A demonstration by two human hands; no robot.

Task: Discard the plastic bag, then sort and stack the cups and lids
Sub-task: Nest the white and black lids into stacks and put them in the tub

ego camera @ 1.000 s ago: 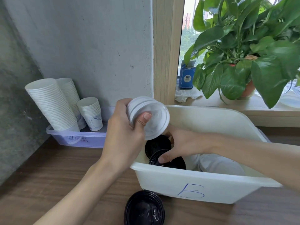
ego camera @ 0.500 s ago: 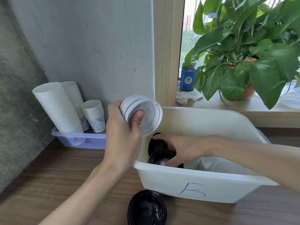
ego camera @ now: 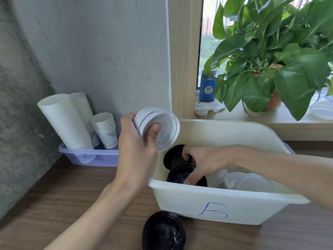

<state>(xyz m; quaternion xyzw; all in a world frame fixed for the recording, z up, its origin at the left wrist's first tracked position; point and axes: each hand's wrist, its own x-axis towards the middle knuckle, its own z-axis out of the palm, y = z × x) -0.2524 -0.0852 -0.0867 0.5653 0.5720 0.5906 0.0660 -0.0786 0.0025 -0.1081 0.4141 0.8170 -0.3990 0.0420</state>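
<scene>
Head view: left hand (ego camera: 137, 150) is raised over the left end of the white bin (ego camera: 216, 201) marked "B". Its grip is closed round a stack of white lids (ego camera: 158, 130), with fingers wrapped behind, thumb pressed across the front face, and the stack tilted on edge. Right hand (ego camera: 203, 161) is inside the bin at its left end, fingers curled downward, one fingertip touching the front black lid (ego camera: 182, 175). Can't tell whether that grip has actually closed on the lid or is only resting on it. A second black lid (ego camera: 173, 156) stands just behind the first, against the bin's left wall and partly hidden by the hand. More white lids (ego camera: 246, 183) lie in the bin to the right of the hand, under the forearm. Another black lid (ego camera: 163, 231) lies flat on the wooden tabletop (ego camera: 63, 204), just in front of the bin's near wall. Back left, by the concrete wall, a purple tray (ego camera: 93, 157) holds three leaning stacks of paper cups (ego camera: 66, 121), two tall and one short. On the windowsill (ego camera: 288, 121) behind the bin there is a potted plant (ego camera: 270, 51), a blue box (ego camera: 208, 88) and a crumpled white tissue (ego camera: 209, 107).
</scene>
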